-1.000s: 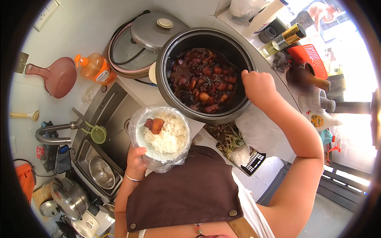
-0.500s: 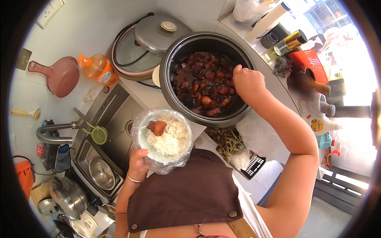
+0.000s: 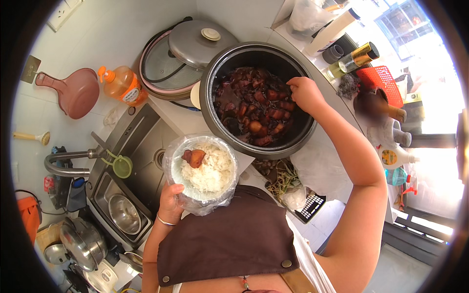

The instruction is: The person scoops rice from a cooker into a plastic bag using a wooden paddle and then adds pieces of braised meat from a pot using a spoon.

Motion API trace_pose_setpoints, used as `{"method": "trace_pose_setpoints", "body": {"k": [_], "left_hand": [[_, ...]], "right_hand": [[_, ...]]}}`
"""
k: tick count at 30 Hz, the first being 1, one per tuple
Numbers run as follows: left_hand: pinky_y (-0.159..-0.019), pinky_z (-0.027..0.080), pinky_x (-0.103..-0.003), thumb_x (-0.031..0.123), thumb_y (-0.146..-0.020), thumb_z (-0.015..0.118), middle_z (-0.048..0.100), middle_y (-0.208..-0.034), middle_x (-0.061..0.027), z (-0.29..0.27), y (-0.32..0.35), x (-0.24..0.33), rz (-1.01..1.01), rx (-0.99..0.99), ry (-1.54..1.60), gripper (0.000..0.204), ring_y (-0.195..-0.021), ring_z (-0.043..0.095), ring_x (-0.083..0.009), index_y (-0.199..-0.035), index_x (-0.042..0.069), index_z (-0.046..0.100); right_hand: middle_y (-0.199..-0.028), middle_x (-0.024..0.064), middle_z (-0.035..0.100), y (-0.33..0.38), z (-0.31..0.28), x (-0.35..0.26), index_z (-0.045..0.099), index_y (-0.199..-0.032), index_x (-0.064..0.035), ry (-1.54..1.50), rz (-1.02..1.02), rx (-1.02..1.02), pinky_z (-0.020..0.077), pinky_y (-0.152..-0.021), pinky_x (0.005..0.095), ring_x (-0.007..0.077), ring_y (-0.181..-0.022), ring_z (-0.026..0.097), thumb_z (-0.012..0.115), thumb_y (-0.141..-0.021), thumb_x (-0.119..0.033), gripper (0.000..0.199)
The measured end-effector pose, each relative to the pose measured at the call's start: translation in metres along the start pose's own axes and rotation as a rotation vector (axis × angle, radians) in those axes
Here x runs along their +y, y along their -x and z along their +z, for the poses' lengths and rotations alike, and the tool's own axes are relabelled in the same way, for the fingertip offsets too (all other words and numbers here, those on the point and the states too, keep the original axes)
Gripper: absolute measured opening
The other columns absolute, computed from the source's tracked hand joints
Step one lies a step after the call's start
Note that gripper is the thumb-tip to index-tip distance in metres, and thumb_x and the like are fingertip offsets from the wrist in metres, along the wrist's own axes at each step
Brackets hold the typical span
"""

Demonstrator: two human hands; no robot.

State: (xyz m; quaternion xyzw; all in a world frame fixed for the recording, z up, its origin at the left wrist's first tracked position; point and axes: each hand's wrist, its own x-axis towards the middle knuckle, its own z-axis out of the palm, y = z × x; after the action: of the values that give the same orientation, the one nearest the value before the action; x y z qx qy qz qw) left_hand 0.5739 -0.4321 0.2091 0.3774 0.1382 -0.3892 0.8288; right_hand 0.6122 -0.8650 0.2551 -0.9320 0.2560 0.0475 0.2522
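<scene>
My left hand grips a bowl lined with a clear plastic bag. In it lies white rice with a brown chunk of braised meat on top. A deep, dark round pot stands ahead on the counter, holding glossy brown stewed meat in dark sauce. Over the pot's right inner side, my right hand has its fingers closed together. Whatever may be between those fingers is too dark against the pot to make out.
Left of me is a steel sink with a curved faucet and a metal basin. An orange soap pump bottle and a pot lid lie beyond it. Bottles and a red basket line the right ledge.
My right hand has shifted slightly within the pot's right side, and the forearm has swung a little left. The bowl stays nearly in place in my left hand.
</scene>
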Motion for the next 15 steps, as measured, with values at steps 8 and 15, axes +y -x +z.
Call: {"method": "trace_pose_setpoints", "body": {"k": [8, 15], "left_hand": [[-0.098, 0.044, -0.036, 0.013, -0.069, 0.060, 0.051, -0.127, -0.0157, -0.007, 0.000, -0.001, 0.010, 0.005, 0.002, 0.074, -0.114, 0.054, -0.0274, -0.136, -0.003, 0.034], [-0.099, 0.043, -0.037, 0.014, -0.069, 0.060, 0.050, -0.129, -0.0158, -0.004, -0.001, 0.001, 0.002, -0.028, 0.017, 0.075, -0.116, 0.053, -0.0278, -0.137, -0.003, 0.032]], "right_hand": [[-0.066, 0.0051, 0.057, 0.001, -0.008, -0.002, 0.062, -0.102, 0.0015, -0.534, 0.299, -0.144, 0.0384, -0.049, 0.0278, 0.0137, -0.052, 0.048, 0.048, -0.089, -0.006, 0.021], [-0.064, 0.0014, 0.050, 0.009, -0.015, -0.007, 0.056, -0.111, 0.0010, -0.743, 0.408, -0.181, 0.0218, -0.038, 0.0223, 0.0066, -0.042, 0.030, 0.044, -0.092, -0.006, 0.023]]}}
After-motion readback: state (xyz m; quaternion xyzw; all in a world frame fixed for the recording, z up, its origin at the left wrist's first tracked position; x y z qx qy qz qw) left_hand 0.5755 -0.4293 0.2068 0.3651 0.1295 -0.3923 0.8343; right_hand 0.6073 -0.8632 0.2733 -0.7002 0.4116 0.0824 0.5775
